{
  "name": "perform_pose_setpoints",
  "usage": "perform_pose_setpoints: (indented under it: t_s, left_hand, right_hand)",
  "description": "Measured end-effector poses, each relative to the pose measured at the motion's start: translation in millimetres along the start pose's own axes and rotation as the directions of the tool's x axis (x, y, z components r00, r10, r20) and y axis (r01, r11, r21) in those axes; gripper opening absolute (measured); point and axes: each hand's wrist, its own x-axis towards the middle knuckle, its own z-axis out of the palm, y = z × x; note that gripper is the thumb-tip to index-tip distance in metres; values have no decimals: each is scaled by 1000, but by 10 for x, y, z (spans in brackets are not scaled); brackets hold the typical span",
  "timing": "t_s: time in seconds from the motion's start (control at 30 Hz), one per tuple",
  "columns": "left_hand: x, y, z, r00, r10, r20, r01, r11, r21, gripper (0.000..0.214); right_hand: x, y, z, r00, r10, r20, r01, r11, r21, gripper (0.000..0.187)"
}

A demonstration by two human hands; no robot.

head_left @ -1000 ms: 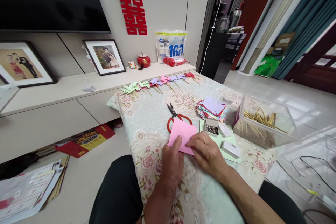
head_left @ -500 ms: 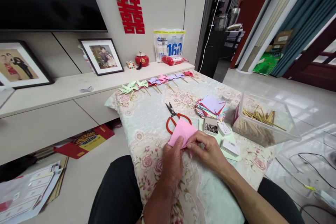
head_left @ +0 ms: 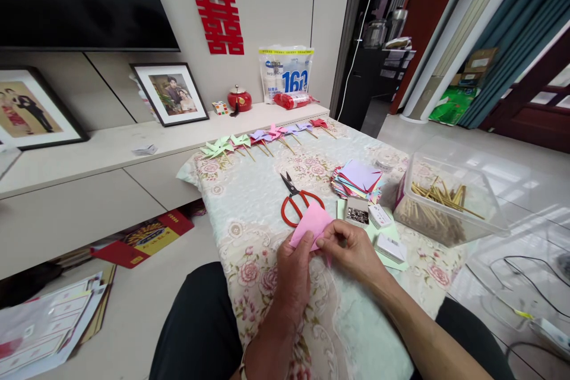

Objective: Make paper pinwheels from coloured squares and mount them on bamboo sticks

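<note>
Pinching the near right edge of the pink paper [head_left: 313, 221] between thumb and fingertips of the right hand [head_left: 355, 249]; gripping its near left part in the left hand [head_left: 293, 267], thumb pressed on top, other fingers mostly hidden beneath. Held over the flowered cloth [head_left: 249, 202], just this side of the scissors [head_left: 294, 192], with blades pointing away. Near the right hand, set out on green paper [head_left: 385, 233]: an open box [head_left: 357, 212] of metal bits, two white boxes [head_left: 390, 247]. Beyond, piled up, coloured sheets [head_left: 357, 176]; farther right, sticks [head_left: 439, 196] in a clear tub [head_left: 485, 227]. Lined up along the far edge, pinwheels [head_left: 262, 136].
</note>
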Motion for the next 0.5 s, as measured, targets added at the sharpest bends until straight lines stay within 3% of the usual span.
perform_pose_setpoints:
  t_s: [0.5]
  left_hand:
    - [33, -108, -115, 993, 91, 81, -105, 975, 196, 19]
  right_hand:
    - [19, -8, 2, 997, 74, -28, -73, 996, 48, 25]
